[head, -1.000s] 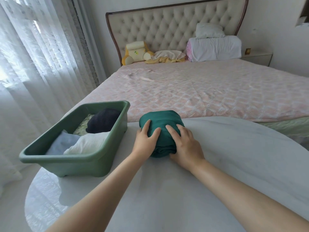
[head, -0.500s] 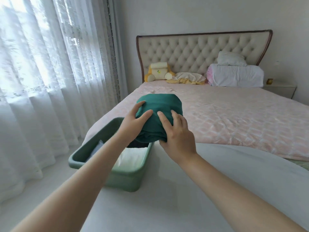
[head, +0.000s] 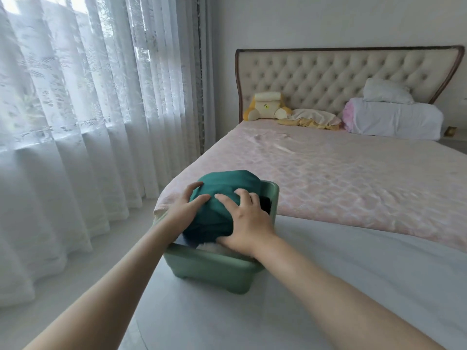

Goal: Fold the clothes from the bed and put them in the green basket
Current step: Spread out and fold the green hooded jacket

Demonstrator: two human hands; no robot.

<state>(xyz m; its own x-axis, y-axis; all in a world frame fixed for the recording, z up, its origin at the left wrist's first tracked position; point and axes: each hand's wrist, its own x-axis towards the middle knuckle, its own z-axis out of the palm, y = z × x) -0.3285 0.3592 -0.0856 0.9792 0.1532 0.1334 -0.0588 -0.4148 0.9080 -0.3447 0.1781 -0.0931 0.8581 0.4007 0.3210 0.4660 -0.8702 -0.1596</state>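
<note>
1. Head view: my left hand (head: 188, 207) and right hand (head: 246, 223) cup the folded green garment (head: 223, 195) from either side, fingers curled over its top. It sits over the green basket (head: 214, 262) at the left edge of the table (head: 328, 311).
2. I judge it best to lower it level onto the clothes already inside (head: 265, 205). Then I release both hands together so the folds hold.
</note>
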